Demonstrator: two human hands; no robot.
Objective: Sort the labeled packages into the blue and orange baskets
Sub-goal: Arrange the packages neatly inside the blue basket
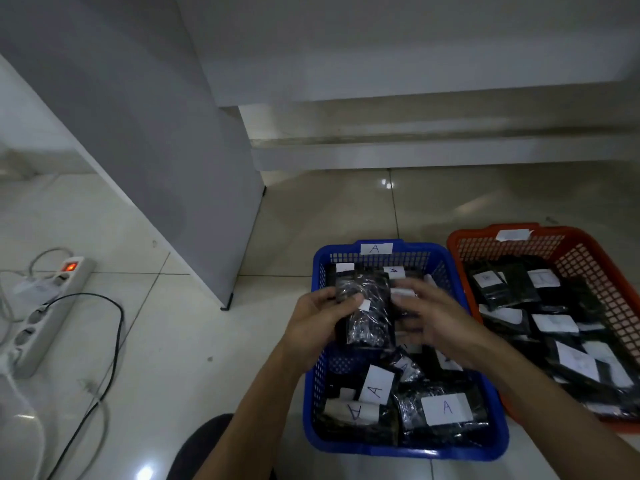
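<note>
While both hands meet at centre frame, the item in hand is a black glossy package (367, 313), held above the upper half of the blue basket (464, 299).

Left hand (322, 320): closed on the package's left edge, thumb across its face beside a small white label patch whose letter cannot be read.

Right hand (436, 317): blurred; fingers curl at the package's right edge, but whether they clamp it or merely touch cannot be told.

Package, handling estimate: thin plastic film bag, crinkled and shiny, so probably light, soft and pliable, somewhat slippery. Contents look limp, not rigid; breakage seems unlikely. Best hold: pinch at a side edge or corner, thumb on the face, leaving the label uncovered for reading. A flat grip across the middle would likely buckle the bag.

Blue basket: lower centre of frame, tagged "A" on its far rim, holding several black packages; three labels at the bottom of the frame read "A".

Orange basket (606, 292): right of frame, just beside the blue one, white tag on its far rim unreadable; also holds black packages with white labels, letters too faint to read.

Elsewhere: power strip (52, 306) with lit red switch at left of frame, on pale floor tiles (194, 358), with cables trailing from it.
</note>
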